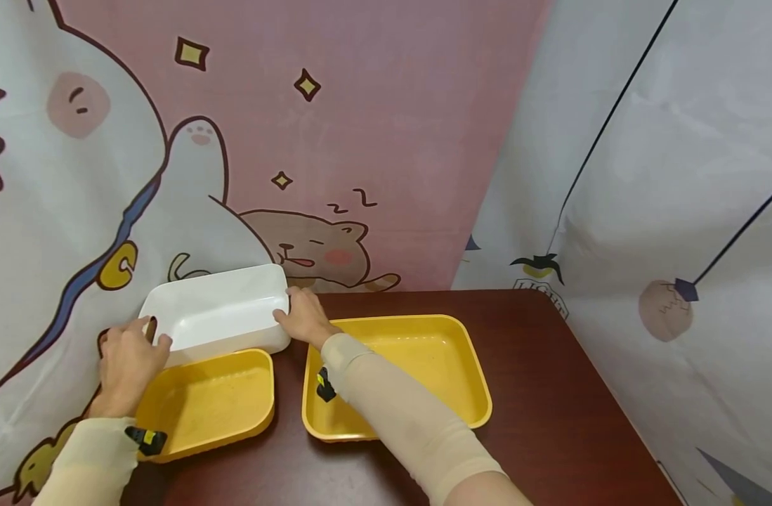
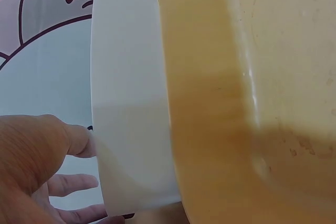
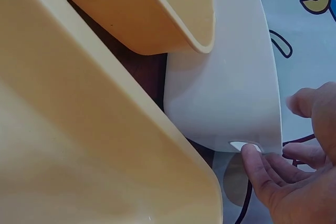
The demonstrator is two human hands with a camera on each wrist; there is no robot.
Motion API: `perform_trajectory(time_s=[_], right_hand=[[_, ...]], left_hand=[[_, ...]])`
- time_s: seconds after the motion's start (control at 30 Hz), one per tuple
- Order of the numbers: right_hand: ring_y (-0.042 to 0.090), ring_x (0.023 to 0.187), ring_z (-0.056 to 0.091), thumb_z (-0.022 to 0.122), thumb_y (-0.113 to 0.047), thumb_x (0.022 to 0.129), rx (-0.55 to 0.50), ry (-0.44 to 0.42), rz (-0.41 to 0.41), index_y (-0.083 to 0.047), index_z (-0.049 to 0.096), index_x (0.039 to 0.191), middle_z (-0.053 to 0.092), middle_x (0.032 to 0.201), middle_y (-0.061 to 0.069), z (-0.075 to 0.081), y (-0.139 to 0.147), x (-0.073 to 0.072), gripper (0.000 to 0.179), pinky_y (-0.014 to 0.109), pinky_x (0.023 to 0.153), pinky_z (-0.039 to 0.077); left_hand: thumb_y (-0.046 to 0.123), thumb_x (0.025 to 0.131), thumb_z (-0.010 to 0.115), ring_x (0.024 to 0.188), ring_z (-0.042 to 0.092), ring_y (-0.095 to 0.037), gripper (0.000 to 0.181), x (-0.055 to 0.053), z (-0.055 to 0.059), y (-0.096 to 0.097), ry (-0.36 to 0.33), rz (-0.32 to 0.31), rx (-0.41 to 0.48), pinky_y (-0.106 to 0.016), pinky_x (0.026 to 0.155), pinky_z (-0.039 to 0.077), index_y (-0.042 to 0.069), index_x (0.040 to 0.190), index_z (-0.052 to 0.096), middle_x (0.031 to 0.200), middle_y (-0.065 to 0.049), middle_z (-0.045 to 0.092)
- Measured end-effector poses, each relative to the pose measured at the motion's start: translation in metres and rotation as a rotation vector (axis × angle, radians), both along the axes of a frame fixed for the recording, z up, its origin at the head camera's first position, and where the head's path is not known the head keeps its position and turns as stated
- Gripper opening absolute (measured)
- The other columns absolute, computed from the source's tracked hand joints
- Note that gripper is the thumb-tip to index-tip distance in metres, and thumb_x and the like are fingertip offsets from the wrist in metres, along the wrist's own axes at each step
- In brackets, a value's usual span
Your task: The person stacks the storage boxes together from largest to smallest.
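A white plastic bin [image 1: 218, 309] lies lengthwise at the back left, against the printed cloth. At its left end my left hand [image 1: 126, 362] holds the end wall, thumb by the rim and fingers outside. My right hand [image 1: 305, 316] grips the opposite end; in the right wrist view its fingertips [image 3: 251, 153] meet the slot in the end wall, with the thumb apart above the rim. Just in front stands a smaller yellow bin [image 1: 215, 404], its back edge overlapping the white side. Below my right forearm is a larger, shallow yellow tray [image 1: 423, 351].
A dark reddish-brown table [image 1: 550, 393] carries all the containers. Pink and white printed cloth [image 1: 386, 140] hangs behind it, and a pale cloth [image 1: 664, 176] hangs along the right side. Table surface shows right of the large tray.
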State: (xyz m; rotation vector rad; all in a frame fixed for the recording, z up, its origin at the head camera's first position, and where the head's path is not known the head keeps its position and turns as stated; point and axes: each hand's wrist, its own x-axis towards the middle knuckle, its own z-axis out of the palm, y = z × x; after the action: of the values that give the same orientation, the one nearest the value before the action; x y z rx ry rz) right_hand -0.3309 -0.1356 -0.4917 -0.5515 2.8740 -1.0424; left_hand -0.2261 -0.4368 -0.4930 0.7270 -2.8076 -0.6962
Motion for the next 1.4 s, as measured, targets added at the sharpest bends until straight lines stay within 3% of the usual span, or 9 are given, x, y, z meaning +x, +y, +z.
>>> perform_trajectory(time_s=[0.2,0.4,0.63,0.8,0.97,1.13,1.4], right_hand=[[0.021,0.123,0.068,0.078,-0.026,0.111,0.009,0.027,0.011,-0.003,0.067,0.158,0.077,0.139,0.011,-0.002,0.0,-0.008,0.053,0.034,0.114,0.062],[0.019,0.121,0.069,0.077,-0.021,0.11,-0.005,0.002,-0.001,-0.003,0.069,0.156,0.078,0.137,0.01,0.0,-0.002,-0.009,0.051,0.032,0.11,0.063],[0.021,0.124,0.071,0.076,-0.018,0.11,0.002,-0.012,-0.018,-0.002,0.067,0.157,0.078,0.14,0.012,-0.001,-0.002,-0.01,0.05,0.033,0.113,0.063],[0.019,0.119,0.073,0.075,-0.015,0.11,-0.005,-0.042,-0.032,-0.005,0.072,0.15,0.081,0.134,0.008,-0.002,-0.001,-0.013,0.042,0.033,0.111,0.064],[0.019,0.116,0.074,0.074,-0.011,0.11,-0.06,-0.077,-0.045,-0.006,0.076,0.145,0.083,0.131,0.008,-0.001,-0.002,-0.014,0.035,0.035,0.108,0.066],[0.02,0.122,0.075,0.071,-0.006,0.11,-0.106,-0.106,-0.064,-0.007,0.075,0.151,0.082,0.137,0.008,-0.003,-0.006,-0.014,0.042,0.037,0.112,0.066],[0.021,0.127,0.075,0.071,-0.003,0.109,-0.133,-0.125,-0.09,-0.007,0.073,0.155,0.082,0.142,0.009,-0.004,-0.007,-0.014,0.047,0.039,0.115,0.065]], left_hand=[[0.019,0.109,0.061,0.149,0.043,-0.07,0.074,-0.004,-0.001,-0.001,0.021,-0.002,0.005,-0.084,0.128,0.039,-0.016,0.171,0.038,0.162,-0.055,0.04],[0.017,0.11,0.059,0.146,0.047,-0.072,0.076,-0.007,-0.004,-0.006,0.018,0.008,0.022,-0.084,0.128,0.04,-0.018,0.172,0.032,0.16,-0.056,0.043],[0.012,0.111,0.056,0.125,0.056,-0.068,0.056,-0.009,-0.006,-0.011,0.033,0.004,0.041,-0.082,0.119,0.048,-0.024,0.152,0.043,0.144,-0.053,0.052],[0.007,0.109,0.051,0.129,0.054,-0.073,0.055,-0.01,-0.009,-0.017,0.015,-0.011,0.041,-0.084,0.119,0.046,-0.024,0.153,0.042,0.146,-0.056,0.051],[-0.001,0.099,0.056,0.134,0.051,-0.077,0.06,-0.01,-0.012,-0.022,0.034,-0.031,0.015,-0.084,0.121,0.043,-0.024,0.153,0.044,0.145,-0.058,0.053],[-0.003,0.095,0.063,0.133,0.051,-0.078,0.06,-0.009,-0.013,-0.026,0.049,-0.045,0.003,-0.085,0.121,0.041,-0.023,0.15,0.049,0.144,-0.057,0.055],[-0.004,0.095,0.064,0.135,0.051,-0.077,0.059,-0.01,-0.01,-0.024,0.035,-0.038,0.013,-0.086,0.12,0.042,-0.022,0.15,0.052,0.146,-0.055,0.056]])
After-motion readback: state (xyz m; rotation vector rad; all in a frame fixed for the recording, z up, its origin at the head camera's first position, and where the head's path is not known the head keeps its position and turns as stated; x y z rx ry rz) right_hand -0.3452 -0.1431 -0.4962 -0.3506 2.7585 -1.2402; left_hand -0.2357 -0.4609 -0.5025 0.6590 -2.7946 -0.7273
